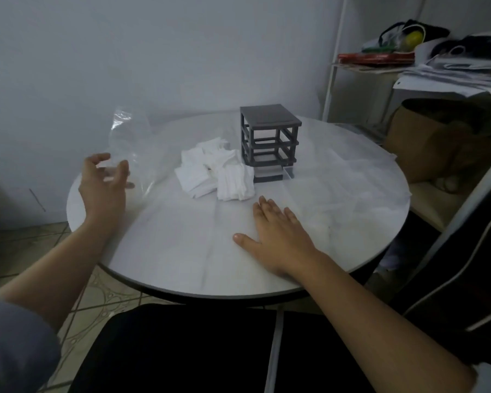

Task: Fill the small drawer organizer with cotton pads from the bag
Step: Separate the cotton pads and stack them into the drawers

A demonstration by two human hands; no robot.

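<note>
Near the table's (182,262) far edge stands the small drawer organizer (270,143), a dark grey frame with its upper slots bare and one drawer at the bottom. Just beside its left side, toward the table's middle, the cotton pads (216,173) lie in a loose white heap. At the left edge the left hand (102,182) reaches to the clear bag (128,134), fingers spread and loosely curved; whether they grip the film I cannot tell. Toward the near edge the right hand (281,236) lies flat, fingers straight.
</note>
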